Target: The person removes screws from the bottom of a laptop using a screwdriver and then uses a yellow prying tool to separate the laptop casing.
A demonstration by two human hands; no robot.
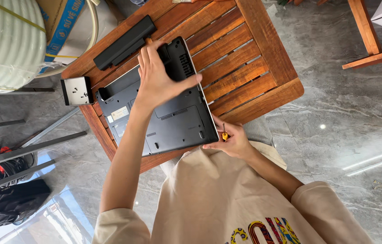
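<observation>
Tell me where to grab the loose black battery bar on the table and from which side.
Grip the battery bar mid-length, pinching across its narrow width from above. It lies flat and clear on the slatted table, beyond the laptop; probably the left hand, nearest, suits.

Dark grey laptop [164,108] underside, black battery [125,42], yellow-handled screwdriver [224,134], reddish-brown slatted wood table [254,63], grey marbled floor [344,117].
</observation>
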